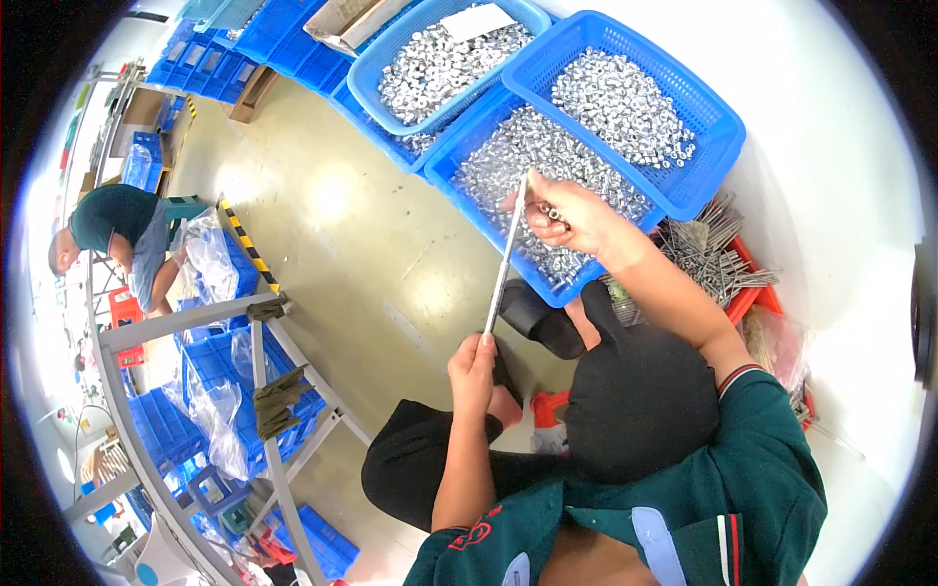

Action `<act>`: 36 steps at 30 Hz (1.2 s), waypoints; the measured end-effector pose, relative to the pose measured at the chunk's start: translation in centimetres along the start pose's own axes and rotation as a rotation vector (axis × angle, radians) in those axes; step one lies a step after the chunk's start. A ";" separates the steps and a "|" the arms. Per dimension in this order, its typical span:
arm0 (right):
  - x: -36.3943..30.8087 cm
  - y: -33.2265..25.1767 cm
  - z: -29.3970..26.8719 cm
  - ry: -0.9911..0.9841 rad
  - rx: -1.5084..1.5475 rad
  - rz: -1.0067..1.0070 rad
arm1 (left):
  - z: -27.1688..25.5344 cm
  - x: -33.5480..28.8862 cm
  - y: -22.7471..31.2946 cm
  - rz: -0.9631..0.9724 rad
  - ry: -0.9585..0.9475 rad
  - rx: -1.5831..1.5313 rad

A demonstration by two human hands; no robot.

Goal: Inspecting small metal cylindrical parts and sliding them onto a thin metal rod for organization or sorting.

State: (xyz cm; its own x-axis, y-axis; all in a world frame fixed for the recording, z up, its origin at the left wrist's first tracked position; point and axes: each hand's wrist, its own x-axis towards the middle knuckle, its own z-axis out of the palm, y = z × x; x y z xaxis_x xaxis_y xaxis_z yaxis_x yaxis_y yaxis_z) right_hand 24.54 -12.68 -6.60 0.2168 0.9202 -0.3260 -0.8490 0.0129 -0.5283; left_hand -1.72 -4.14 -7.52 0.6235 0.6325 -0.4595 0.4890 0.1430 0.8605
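Note:
My left hand (pixel 473 373) is closed round the lower end of a thin, straight metal rod (pixel 504 264), which slants up and to the right. At the rod's upper end, the thumb and forefinger of my right hand (pixel 575 217) meet its tip. Several small shiny metal nuts (pixel 553 213) sit in the curled fingers of that hand. Directly beneath it is a blue plastic basket (pixel 445 168) holding many small silvery metal parts (pixel 528 137). Whether a nut is on the rod's tip is too small to tell.
Another blue basket (pixel 718 127) of metal parts overlaps the first at right; a lighter blue basket (pixel 366 83) stands behind. Thin metal rods (pixel 699 254) fill a red crate (pixel 747 303). A grey metal frame (pixel 186 317) stands at left, and a person (pixel 117 220) bends beyond it.

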 end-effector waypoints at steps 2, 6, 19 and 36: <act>-0.5 0.0 0.5 0.039 -0.192 -0.003 | 0.3 0.1 0.3 -0.026 0.005 -0.009; 0.1 0.7 -0.7 0.212 -0.268 0.075 | 0.0 0.4 -0.4 -0.012 0.022 -0.097; 0.2 -1.0 -4.0 0.040 0.118 -0.123 | 0.0 -0.1 -0.4 0.038 -0.022 0.052; -0.2 -2.8 -1.3 0.207 -0.412 -0.175 | -0.7 -0.3 -0.5 0.062 -0.009 0.127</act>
State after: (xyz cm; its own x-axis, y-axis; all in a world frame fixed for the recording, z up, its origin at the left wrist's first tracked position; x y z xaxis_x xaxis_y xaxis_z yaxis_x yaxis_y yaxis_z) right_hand 27.51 -13.35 -6.06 0.4658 0.8203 -0.3319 -0.5395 -0.0340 -0.8413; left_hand -2.57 -3.87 -7.71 0.6601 0.6300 -0.4092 0.5228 0.0059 0.8524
